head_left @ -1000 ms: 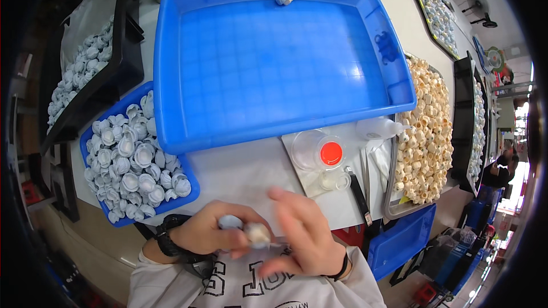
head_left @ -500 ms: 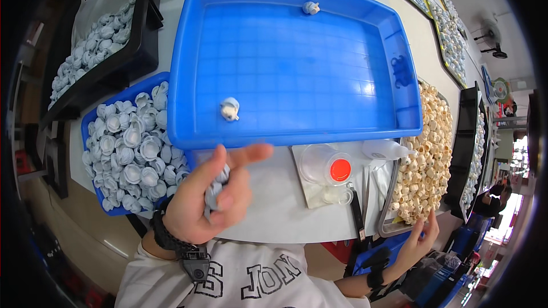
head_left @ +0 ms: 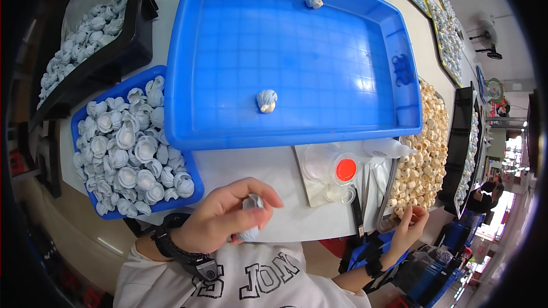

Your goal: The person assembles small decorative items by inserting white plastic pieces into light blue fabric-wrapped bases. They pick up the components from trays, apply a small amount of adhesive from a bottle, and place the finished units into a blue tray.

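White worktop (head_left: 268, 177) is filling the middle of the view, crowded with bins. At twelve o'clock, a large blue tray (head_left: 399, 108) is holding two small pale blue pieces: one finished piece (head_left: 266, 100) near its centre, another (head_left: 313, 1) by the far rim. At nine o'clock, a smaller blue bin (head_left: 191, 194) is brimming with pale blue caps (head_left: 128, 148). At three o'clock, a tray of cream-coloured pieces (head_left: 425, 159) is sitting beside a clear cup with an orange lid (head_left: 345, 169).

At six o'clock, the left hand (head_left: 220, 217) is curling its fingers around a pale blue cap (head_left: 251, 217), gripping it close to the chest. At four o'clock, the right hand (head_left: 408, 231) is reaching toward the near edge of the cream tray, fingers spread and grasping nothing that shows.

Judging from this, a fresh pairing is starting: one half is in hand, and the next move likely calls for pinching a single cream piece and bringing it to the cap.
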Demonstrator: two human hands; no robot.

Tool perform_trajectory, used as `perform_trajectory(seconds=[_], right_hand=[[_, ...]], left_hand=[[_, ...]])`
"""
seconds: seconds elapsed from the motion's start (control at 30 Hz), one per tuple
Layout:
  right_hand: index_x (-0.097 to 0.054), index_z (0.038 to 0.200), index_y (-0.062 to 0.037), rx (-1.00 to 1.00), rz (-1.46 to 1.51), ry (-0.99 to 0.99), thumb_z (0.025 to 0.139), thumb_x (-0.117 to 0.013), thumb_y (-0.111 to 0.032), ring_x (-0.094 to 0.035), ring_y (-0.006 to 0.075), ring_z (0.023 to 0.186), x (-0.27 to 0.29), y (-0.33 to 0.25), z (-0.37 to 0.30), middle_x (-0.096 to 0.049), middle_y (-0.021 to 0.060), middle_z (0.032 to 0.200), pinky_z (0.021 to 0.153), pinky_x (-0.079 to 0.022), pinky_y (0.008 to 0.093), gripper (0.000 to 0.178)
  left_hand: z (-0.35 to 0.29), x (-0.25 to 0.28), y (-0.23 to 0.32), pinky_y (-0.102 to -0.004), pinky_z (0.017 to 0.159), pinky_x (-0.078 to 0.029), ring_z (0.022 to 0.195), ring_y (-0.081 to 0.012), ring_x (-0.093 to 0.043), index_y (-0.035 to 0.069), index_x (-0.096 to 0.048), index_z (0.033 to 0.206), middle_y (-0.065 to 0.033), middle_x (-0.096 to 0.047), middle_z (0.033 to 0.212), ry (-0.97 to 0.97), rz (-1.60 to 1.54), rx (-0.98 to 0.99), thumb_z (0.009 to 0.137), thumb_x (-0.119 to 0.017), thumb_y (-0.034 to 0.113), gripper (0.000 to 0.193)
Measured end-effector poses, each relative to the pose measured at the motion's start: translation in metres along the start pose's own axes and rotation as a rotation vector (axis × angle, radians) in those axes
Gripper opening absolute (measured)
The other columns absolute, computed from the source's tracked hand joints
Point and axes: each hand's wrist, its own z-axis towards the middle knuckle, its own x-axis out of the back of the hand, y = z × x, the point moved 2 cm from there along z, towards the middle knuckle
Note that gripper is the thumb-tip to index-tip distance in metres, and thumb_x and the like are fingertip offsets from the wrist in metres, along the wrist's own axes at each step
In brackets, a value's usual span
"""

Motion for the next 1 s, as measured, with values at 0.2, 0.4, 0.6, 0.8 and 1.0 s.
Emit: perform_trajectory(seconds=[0.2, 0.4, 0.6, 0.8, 1.0], right_hand=[[-0.052, 0.111, -0.0036, 0.017, -0.033, 0.053, 0.084, -0.059, -0.01, -0.051, 0.0098, 0.061, -0.007, -0.007, 0.01, -0.056, 0.0051, 0.076, 0.054, -0.04, 0.0232, 0.029], [-0.043, 0.102, -0.0045, -0.076, 0.399, 0.249, 0.083, -0.057, -0.007, -0.044, 0.0064, 0.067, 0.012, -0.036, 0.001, -0.048, 0.0002, 0.08, 0.056, -0.035, 0.0164, 0.024], [-0.056, 0.087, -0.0012, 0.566, 1.164, -0.737, 0.068, -0.069, -0.006, -0.053, 0.0155, 0.05, -0.036, -0.181, -0.06, -0.055, 0.0051, 0.062, 0.041, -0.038, 0.0273, 0.023], [-0.06, 0.086, 0.0002, 0.703, 0.971, -0.704, 0.063, -0.073, -0.011, -0.044, 0.0168, 0.046, -0.057, -0.209, -0.068, -0.046, 0.0032, 0.058, 0.04, -0.033, 0.0279, 0.029], [-0.06, 0.095, 0.001, 0.808, 0.817, -0.501, 0.06, -0.074, -0.016, -0.045, 0.018, 0.056, -0.052, -0.216, -0.07, -0.045, 0.0036, 0.07, 0.044, -0.035, 0.0281, 0.041]], left_hand=[[0.004, -0.002, -0.009, -0.0236, 0.043, -0.045, 0.065, -0.0172, -0.053, -0.001, -0.046, 0.112, -0.0125, -0.051, 0.084, 0.017, -0.363, 0.047, 0.092, -0.04, 0.026, 0.034], [0.004, -0.006, 0.0, -0.023, 0.043, -0.047, 0.07, -0.0197, -0.054, -0.004, -0.04, 0.126, -0.0186, -0.054, 0.094, -0.017, -0.221, 0.121, 0.094, -0.033, 0.022, 0.041], [-0.003, -0.005, 0.0, -0.0186, 0.043, -0.038, 0.059, -0.0087, -0.051, -0.004, -0.048, 0.118, -0.0125, -0.059, 0.082, -0.053, 0.067, 0.108, 0.092, -0.049, 0.021, 0.036], [0.0, -0.006, 0.001, -0.0196, 0.061, -0.039, 0.07, -0.0055, -0.052, -0.001, -0.06, 0.098, -0.0043, -0.061, 0.084, -0.029, 0.295, -0.077, 0.084, -0.063, 0.028, 0.032], [-0.01, 0.004, -0.009, -0.0199, 0.041, -0.032, 0.049, -0.0046, -0.046, 0.0, -0.056, 0.088, -0.0034, -0.055, 0.067, -0.01, 0.191, -0.036, 0.084, -0.062, 0.032, 0.033]])
